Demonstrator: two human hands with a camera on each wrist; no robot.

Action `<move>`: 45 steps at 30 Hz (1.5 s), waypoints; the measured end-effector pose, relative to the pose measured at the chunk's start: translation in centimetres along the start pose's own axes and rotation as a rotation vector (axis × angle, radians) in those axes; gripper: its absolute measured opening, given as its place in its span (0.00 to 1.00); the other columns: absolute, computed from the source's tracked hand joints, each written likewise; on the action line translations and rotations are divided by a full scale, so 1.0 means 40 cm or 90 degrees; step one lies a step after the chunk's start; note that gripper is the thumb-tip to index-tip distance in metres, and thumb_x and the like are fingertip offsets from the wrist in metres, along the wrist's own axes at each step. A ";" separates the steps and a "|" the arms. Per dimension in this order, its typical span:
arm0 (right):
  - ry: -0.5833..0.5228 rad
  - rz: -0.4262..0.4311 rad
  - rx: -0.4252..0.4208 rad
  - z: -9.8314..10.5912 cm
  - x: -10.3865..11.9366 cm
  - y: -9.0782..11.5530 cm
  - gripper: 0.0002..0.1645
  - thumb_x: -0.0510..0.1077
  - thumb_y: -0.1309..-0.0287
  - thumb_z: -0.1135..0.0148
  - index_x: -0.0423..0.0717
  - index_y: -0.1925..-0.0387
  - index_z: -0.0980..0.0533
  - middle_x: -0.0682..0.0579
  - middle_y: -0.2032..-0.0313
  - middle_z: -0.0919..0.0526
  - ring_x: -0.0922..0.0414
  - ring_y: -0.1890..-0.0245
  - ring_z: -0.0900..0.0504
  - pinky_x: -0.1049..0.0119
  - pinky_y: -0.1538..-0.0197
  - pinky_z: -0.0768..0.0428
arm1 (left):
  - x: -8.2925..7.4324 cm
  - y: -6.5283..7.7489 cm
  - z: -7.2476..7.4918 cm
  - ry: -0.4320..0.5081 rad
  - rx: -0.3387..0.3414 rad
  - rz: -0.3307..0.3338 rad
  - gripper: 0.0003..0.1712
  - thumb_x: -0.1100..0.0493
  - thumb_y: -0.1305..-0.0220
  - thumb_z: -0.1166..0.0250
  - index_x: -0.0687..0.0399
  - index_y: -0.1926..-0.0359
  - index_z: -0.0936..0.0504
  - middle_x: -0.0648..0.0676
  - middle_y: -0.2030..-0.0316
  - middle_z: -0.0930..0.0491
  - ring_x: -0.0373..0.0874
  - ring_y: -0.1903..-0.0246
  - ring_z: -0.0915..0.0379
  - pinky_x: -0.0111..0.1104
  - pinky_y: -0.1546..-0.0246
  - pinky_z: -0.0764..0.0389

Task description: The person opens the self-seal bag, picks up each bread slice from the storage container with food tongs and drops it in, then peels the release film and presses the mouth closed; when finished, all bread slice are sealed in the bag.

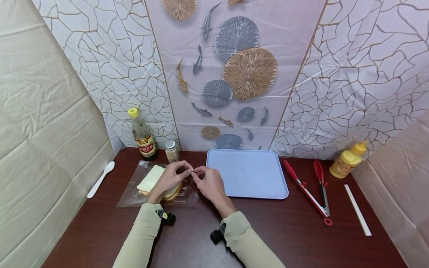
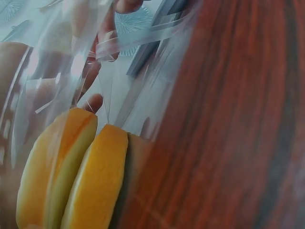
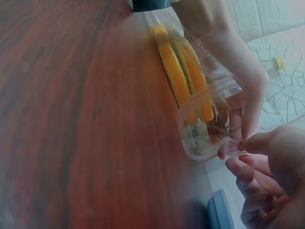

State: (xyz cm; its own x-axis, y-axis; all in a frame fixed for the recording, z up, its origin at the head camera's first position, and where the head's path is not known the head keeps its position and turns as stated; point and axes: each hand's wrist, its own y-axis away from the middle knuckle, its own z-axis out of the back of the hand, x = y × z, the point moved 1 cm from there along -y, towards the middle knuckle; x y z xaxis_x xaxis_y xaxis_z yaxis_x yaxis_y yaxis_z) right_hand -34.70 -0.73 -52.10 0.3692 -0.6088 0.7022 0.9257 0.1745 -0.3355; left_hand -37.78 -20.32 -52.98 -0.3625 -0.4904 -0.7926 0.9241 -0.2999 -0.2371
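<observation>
At the zip-lock bag mouth, left hand and right hand fingers pinch the rim, best kept evenly aligned

On the table, bread slices are contained in 1 bag. At the bag's right end, the left hand and the right hand are positioned side by side. 1 spoon is laid to the left of the bag. Behind the bag, 1 bottle is placed, with 1 jar set to its right. 1 tray is located right of the bag, and tongs are laid right of the tray. Farther right, 1 squeeze bottle is stationed behind chopsticks.
</observation>
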 end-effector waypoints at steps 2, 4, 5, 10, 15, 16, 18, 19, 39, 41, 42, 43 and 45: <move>0.027 -0.002 0.001 -0.001 0.000 0.000 0.11 0.53 0.27 0.30 0.52 0.55 0.09 0.56 0.62 0.06 0.65 0.73 0.14 0.68 0.65 0.16 | -0.003 0.001 0.000 0.002 0.002 -0.002 0.04 0.55 0.24 0.32 0.43 0.58 0.11 0.46 0.58 0.10 0.43 0.50 0.16 0.48 0.38 0.21; 0.047 -0.002 -0.002 -0.001 -0.001 0.001 0.10 0.52 0.26 0.31 0.53 0.56 0.09 0.57 0.63 0.06 0.62 0.69 0.12 0.66 0.63 0.15 | -0.004 0.001 -0.001 0.002 0.007 -0.003 0.04 0.54 0.23 0.31 0.42 0.58 0.11 0.45 0.58 0.10 0.42 0.51 0.16 0.45 0.39 0.21; 0.054 -0.002 -0.002 0.000 -0.001 0.001 0.09 0.51 0.26 0.31 0.53 0.57 0.09 0.57 0.63 0.06 0.62 0.68 0.11 0.65 0.63 0.14 | -0.003 0.001 -0.002 -0.001 0.008 -0.003 0.04 0.53 0.24 0.31 0.41 0.58 0.10 0.45 0.58 0.10 0.41 0.51 0.16 0.44 0.40 0.21; 0.060 -0.005 -0.003 0.001 -0.004 0.002 0.08 0.48 0.30 0.32 0.56 0.65 0.11 0.61 0.70 0.10 0.63 0.71 0.15 0.68 0.66 0.18 | 0.002 0.000 -0.006 -0.021 0.013 -0.012 0.04 0.53 0.24 0.31 0.41 0.59 0.11 0.44 0.59 0.11 0.40 0.54 0.17 0.38 0.45 0.21; 0.048 -0.009 -0.012 0.007 -0.005 0.003 0.06 0.48 0.34 0.31 0.57 0.68 0.12 0.62 0.73 0.12 0.66 0.76 0.21 0.69 0.70 0.22 | 0.002 -0.001 -0.011 -0.030 0.012 -0.025 0.04 0.54 0.23 0.32 0.41 0.59 0.12 0.45 0.59 0.12 0.41 0.53 0.19 0.40 0.44 0.21; 0.042 -0.009 -0.013 0.008 -0.005 0.004 0.06 0.48 0.35 0.30 0.57 0.68 0.12 0.62 0.73 0.12 0.67 0.76 0.21 0.69 0.70 0.22 | 0.001 -0.001 -0.011 -0.028 0.011 -0.024 0.04 0.54 0.23 0.32 0.41 0.59 0.13 0.45 0.59 0.12 0.41 0.53 0.19 0.41 0.44 0.21; 0.032 -0.008 -0.015 0.011 -0.005 0.006 0.06 0.47 0.36 0.30 0.57 0.69 0.12 0.62 0.74 0.12 0.67 0.77 0.22 0.69 0.70 0.22 | -0.001 0.000 -0.012 -0.026 0.009 -0.020 0.04 0.54 0.23 0.33 0.41 0.59 0.13 0.45 0.60 0.12 0.42 0.54 0.19 0.41 0.44 0.22; 0.029 -0.008 -0.016 0.012 -0.005 0.006 0.05 0.47 0.36 0.29 0.57 0.70 0.13 0.62 0.74 0.12 0.67 0.77 0.22 0.69 0.70 0.22 | -0.002 0.000 -0.012 -0.025 0.009 -0.018 0.04 0.54 0.23 0.33 0.41 0.59 0.13 0.46 0.60 0.13 0.42 0.54 0.19 0.41 0.44 0.22; -0.070 0.003 0.080 0.144 -0.078 0.068 0.08 0.38 0.38 0.31 0.54 0.69 0.12 0.57 0.71 0.11 0.61 0.73 0.18 0.71 0.64 0.20 | -0.001 0.002 0.004 0.048 -0.047 0.004 0.05 0.52 0.23 0.31 0.46 0.57 0.12 0.49 0.56 0.10 0.43 0.49 0.17 0.45 0.36 0.22; -0.071 -0.001 0.093 0.161 -0.089 0.076 0.08 0.38 0.38 0.32 0.54 0.68 0.12 0.57 0.70 0.11 0.62 0.72 0.18 0.71 0.64 0.20 | -0.001 0.003 0.005 0.046 -0.048 0.000 0.05 0.53 0.23 0.32 0.46 0.57 0.12 0.49 0.56 0.10 0.44 0.49 0.17 0.45 0.37 0.22; -0.072 -0.002 0.099 0.169 -0.094 0.080 0.08 0.38 0.37 0.32 0.53 0.67 0.12 0.57 0.69 0.11 0.62 0.72 0.18 0.71 0.63 0.20 | -0.001 0.003 0.005 0.044 -0.048 -0.001 0.05 0.53 0.22 0.32 0.46 0.57 0.11 0.49 0.56 0.10 0.44 0.49 0.16 0.44 0.37 0.22; -0.073 -0.002 0.105 0.178 -0.098 0.083 0.07 0.38 0.37 0.32 0.53 0.67 0.11 0.57 0.69 0.10 0.62 0.72 0.18 0.71 0.63 0.20 | -0.001 0.003 0.006 0.045 -0.049 -0.001 0.05 0.53 0.22 0.32 0.46 0.57 0.11 0.50 0.56 0.10 0.44 0.49 0.17 0.43 0.38 0.22; -0.065 -0.001 0.112 0.194 -0.109 0.091 0.07 0.38 0.37 0.31 0.52 0.66 0.11 0.57 0.69 0.11 0.63 0.73 0.19 0.71 0.64 0.21 | -0.001 0.003 0.006 0.046 -0.050 0.003 0.06 0.52 0.22 0.32 0.46 0.56 0.11 0.49 0.55 0.10 0.43 0.49 0.17 0.40 0.39 0.21</move>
State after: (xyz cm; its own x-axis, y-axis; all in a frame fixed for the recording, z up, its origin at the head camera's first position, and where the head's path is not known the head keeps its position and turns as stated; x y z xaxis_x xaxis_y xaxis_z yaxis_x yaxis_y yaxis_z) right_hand -32.33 8.56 -51.52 0.3663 -0.5288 0.7657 0.9228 0.3119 -0.2261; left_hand -37.66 -20.55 -52.82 -0.3508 -0.4302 -0.8318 0.9335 -0.2305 -0.2745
